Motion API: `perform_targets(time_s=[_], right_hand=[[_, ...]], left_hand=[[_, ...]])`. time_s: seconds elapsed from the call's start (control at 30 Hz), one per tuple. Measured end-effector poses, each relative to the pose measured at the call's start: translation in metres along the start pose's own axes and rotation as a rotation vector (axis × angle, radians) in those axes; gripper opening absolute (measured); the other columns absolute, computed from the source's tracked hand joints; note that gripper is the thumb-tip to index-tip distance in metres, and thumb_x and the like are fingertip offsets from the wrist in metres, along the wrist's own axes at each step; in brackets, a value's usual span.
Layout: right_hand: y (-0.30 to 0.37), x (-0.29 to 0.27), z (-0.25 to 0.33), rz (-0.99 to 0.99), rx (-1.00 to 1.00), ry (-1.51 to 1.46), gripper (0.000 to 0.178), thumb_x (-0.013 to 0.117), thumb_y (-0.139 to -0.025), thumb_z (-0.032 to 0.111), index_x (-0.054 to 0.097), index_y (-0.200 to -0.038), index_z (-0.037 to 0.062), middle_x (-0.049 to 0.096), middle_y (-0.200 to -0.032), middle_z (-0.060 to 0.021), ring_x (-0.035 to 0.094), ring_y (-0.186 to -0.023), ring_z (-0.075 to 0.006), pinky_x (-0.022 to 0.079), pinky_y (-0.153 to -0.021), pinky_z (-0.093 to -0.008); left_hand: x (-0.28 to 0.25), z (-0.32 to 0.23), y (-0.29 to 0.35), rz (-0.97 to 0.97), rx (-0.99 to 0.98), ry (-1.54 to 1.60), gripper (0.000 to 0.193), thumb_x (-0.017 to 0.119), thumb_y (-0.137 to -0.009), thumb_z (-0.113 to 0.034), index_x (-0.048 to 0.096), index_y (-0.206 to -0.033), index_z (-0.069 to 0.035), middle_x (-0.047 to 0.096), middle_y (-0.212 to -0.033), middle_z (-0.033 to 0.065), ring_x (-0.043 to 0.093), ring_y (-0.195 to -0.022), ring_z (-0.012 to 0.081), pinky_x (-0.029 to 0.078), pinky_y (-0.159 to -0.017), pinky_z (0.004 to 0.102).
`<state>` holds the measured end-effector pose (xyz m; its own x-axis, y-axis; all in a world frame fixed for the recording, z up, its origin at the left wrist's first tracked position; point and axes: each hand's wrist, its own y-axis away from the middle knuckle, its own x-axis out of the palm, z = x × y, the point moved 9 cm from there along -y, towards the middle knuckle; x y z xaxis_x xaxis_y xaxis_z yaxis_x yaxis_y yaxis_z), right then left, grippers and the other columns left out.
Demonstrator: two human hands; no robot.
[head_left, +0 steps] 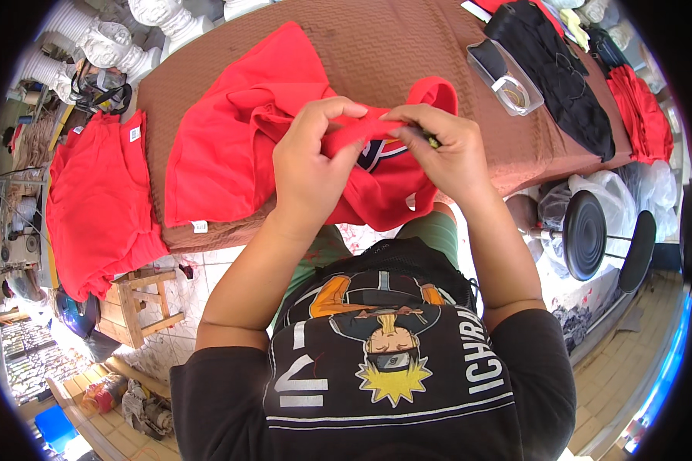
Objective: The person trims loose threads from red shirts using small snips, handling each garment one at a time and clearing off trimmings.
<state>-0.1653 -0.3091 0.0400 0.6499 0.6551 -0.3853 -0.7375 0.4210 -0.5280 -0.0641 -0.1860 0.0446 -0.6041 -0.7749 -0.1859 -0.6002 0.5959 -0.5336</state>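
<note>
A red garment (pixel 246 146) spreads over the near edge of the brown-covered table, part of it hanging over my lap. My left hand (pixel 311 157) pinches a folded band of its cloth between thumb and fingers. On the same band, a short way to the right, my right hand (pixel 447 146) is closed too, thumb against forefinger. A small dark, yellowish tip (pixel 433 142) pokes out beside the right thumb; most of it is hidden in the palm. Beyond that hand the band curls up in a loop. A dark and white patch shows on the cloth between my hands.
More red garments (pixel 100 200) are heaped at the table's left end. At right on the brown cover (pixel 384 46) lie a clear plastic box (pixel 507 77) and black cloth (pixel 561 84). White busts (pixel 111 46) stand far left, a wooden stool (pixel 138 307) below, a black round-seated stool (pixel 584 234) at right.
</note>
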Motion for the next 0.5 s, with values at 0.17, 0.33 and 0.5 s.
perform_targets(time_s=[0.17, 0.33, 0.5], right_hand=[[-0.001, 0.0, -0.02, 0.005, 0.238, -0.173, 0.017, 0.067, -0.082, 0.003, 0.067, -0.1, 0.0035, 0.069, -0.088, -0.0063, 0.062, -0.075, -0.0095, 0.05, -0.068, -0.0243], [0.0, -0.012, -0.002, -0.158, 0.094, -0.107, 0.02, 0.069, -0.08, 0.003, 0.067, -0.1, 0.004, 0.065, -0.081, -0.0046, 0.058, -0.069, -0.011, 0.049, -0.066, -0.0248], [0.0, -0.003, 0.035, -0.095, -0.1, 0.028, 0.021, 0.071, -0.076, 0.002, 0.066, -0.096, 0.0022, 0.067, -0.086, -0.0085, 0.065, -0.077, -0.0195, 0.051, -0.069, -0.028]], left_hand=[[0.022, 0.03, 0.015, 0.223, -0.559, 0.489, 0.023, 0.061, -0.092, -0.015, 0.064, -0.106, 0.004, 0.067, -0.093, 0.0036, 0.06, -0.082, 0.0054, 0.05, -0.072, 0.0208], [0.019, 0.034, 0.016, 0.167, -0.583, 0.518, 0.022, 0.061, -0.091, -0.014, 0.063, -0.105, 0.003, 0.067, -0.089, 0.004, 0.06, -0.079, 0.0049, 0.05, -0.07, 0.0195], [0.018, 0.035, 0.014, 0.161, -0.505, 0.473, 0.021, 0.062, -0.091, -0.013, 0.062, -0.104, 0.003, 0.067, -0.088, 0.0041, 0.06, -0.078, 0.0045, 0.049, -0.069, 0.0191]])
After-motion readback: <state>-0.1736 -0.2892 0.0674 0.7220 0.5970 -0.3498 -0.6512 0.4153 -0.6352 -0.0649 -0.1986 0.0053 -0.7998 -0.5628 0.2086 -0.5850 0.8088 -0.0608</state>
